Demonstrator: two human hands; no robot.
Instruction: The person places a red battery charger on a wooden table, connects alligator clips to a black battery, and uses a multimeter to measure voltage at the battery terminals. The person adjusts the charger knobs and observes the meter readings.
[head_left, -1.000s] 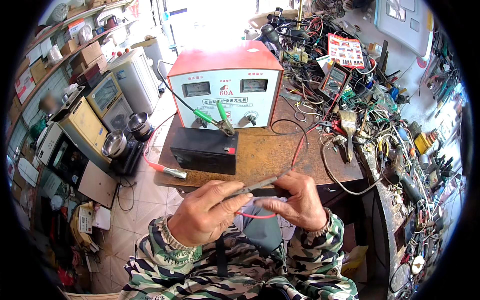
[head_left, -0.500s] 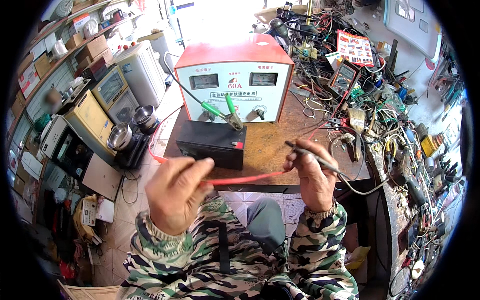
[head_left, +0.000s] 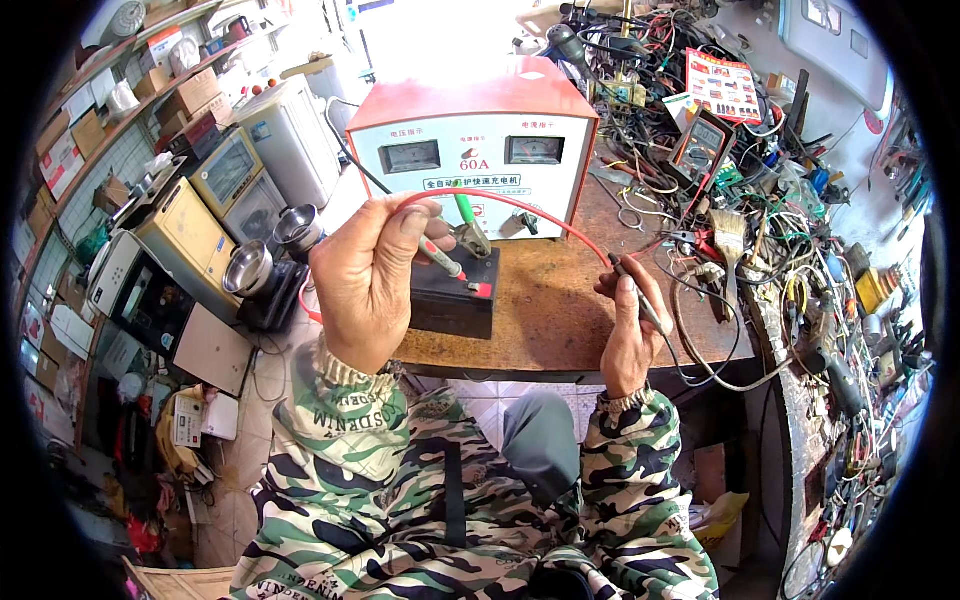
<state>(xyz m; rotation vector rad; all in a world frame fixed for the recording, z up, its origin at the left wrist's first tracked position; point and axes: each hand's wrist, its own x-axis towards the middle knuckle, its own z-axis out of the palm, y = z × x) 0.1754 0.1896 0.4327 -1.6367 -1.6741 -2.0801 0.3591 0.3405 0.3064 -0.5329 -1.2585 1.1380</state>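
Observation:
My left hand [head_left: 365, 280] grips a red-lead probe [head_left: 443, 260], its tip just above the red terminal [head_left: 478, 291] of a black battery [head_left: 450, 318]; whether it touches, I cannot tell. My right hand [head_left: 630, 325] holds a black probe [head_left: 647, 308] upright over the bench's right part. A green-handled clamp [head_left: 465, 210] sits on the battery's rear terminal, in front of a red-and-white charger [head_left: 380, 135]. The red lead [head_left: 572, 230] arches between my hands toward the right.
A multimeter [head_left: 700, 145] lies in piled cables and tools on the right, with a brush [head_left: 728, 242]. The wooden bench [head_left: 540, 340] carries the battery and charger. At left are shelves, appliances and steel pots [head_left: 247, 267] beside the tiled floor.
My left hand has risen and moved forward, bringing the red probe to the battery's terminal. My hands have separated; my right hand now holds the black probe more upright, farther right.

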